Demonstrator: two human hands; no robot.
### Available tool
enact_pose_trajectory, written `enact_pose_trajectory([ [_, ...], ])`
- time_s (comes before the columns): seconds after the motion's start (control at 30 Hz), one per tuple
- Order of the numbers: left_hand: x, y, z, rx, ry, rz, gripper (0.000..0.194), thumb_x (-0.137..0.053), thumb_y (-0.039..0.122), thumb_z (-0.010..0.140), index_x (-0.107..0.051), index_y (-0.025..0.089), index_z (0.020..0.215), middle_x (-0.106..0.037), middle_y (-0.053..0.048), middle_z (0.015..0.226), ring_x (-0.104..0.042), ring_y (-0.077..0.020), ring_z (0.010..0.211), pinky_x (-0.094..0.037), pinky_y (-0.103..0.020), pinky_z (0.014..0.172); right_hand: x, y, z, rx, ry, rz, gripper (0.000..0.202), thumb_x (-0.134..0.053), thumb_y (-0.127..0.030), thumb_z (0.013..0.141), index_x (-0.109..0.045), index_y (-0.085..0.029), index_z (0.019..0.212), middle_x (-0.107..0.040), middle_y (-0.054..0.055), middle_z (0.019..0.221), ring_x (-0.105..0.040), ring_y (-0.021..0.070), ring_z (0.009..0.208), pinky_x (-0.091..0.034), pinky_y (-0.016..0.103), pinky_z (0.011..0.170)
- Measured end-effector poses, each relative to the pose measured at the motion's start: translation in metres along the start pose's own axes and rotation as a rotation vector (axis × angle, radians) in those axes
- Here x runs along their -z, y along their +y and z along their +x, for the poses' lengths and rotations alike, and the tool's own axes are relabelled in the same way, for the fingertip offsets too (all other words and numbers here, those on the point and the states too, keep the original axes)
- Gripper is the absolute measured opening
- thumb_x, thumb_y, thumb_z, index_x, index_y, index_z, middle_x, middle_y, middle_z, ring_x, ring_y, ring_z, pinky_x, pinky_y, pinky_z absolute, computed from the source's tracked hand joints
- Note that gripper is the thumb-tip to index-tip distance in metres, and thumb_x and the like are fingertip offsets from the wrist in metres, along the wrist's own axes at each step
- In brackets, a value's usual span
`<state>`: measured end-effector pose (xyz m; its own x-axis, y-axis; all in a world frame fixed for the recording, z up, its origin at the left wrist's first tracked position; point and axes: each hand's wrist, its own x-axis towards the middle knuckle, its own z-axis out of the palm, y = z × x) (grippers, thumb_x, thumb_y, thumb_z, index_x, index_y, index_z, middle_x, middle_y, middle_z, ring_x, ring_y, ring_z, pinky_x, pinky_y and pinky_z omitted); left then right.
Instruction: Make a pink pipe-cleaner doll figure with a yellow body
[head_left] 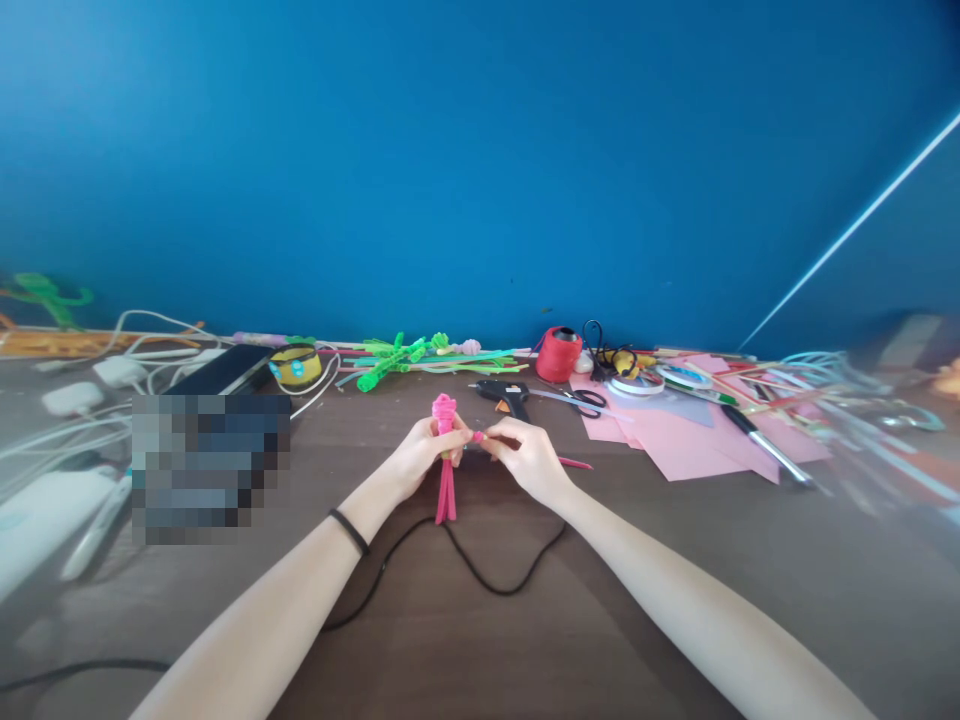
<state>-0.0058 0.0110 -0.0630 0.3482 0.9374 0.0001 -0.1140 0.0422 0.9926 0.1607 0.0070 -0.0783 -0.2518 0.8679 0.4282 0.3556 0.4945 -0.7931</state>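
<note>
A pink pipe-cleaner figure (444,412) stands upright in my left hand (421,452), its straight strands hanging below the fingers. My right hand (523,455) is just to the right, with thumb and index finger pinched on a small pink coiled end that juts from the figure. The left thumb reaches to the same coiled end, so both hands meet there. A pink strand (576,463) sticks out past the right hand, lying low over the table. A black band is around my left wrist.
A black glue gun (510,396) and scissors (589,402) lie behind my hands. Beyond are green pipe cleaners (397,360) and a red thread spool (559,355). Pink sheets (697,440) and a craft knife (765,447) are right; cables and a phone (225,370) are left. A black cord (502,592) runs in front.
</note>
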Motion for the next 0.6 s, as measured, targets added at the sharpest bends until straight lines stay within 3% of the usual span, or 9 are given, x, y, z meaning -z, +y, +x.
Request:
enact_pose_trajectory([
  [0.2,-0.002,0.003,-0.001,0.012,-0.044,0.091,0.015,-0.062,0.025,0.066,-0.055,0.014,0.060,-0.048,0.004,0.042,-0.043,-0.0075,0.041,-0.035,-0.023,0.048,0.010,-0.002,0.005,-0.048,-0.094,0.042,0.010,-0.058,-0.023,0.073,-0.064,-0.015,0.069,-0.056,0.000,0.064,-0.049,0.0088,0.046,-0.041,0.023,0.049],
  [0.37,-0.008,0.004,-0.001,0.031,-0.030,0.202,0.016,-0.061,0.026,0.065,-0.054,0.014,0.057,-0.049,0.003,0.038,-0.044,-0.0090,0.040,-0.037,-0.023,0.048,0.011,-0.003,0.005,0.016,-0.027,-0.042,0.009,-0.057,-0.015,0.072,-0.065,-0.017,0.069,-0.057,0.000,0.063,-0.050,0.0099,0.050,-0.041,0.023,0.052],
  [0.6,-0.015,0.002,-0.001,-0.008,0.117,0.396,0.019,-0.055,0.027,0.067,-0.051,0.016,0.052,-0.050,0.003,0.040,-0.046,-0.0097,0.041,-0.038,-0.023,0.050,0.008,-0.009,0.003,0.170,0.089,-0.211,0.012,-0.054,-0.014,0.076,-0.062,-0.017,0.067,-0.057,0.001,0.066,-0.051,0.0118,0.059,-0.042,0.023,0.060],
])
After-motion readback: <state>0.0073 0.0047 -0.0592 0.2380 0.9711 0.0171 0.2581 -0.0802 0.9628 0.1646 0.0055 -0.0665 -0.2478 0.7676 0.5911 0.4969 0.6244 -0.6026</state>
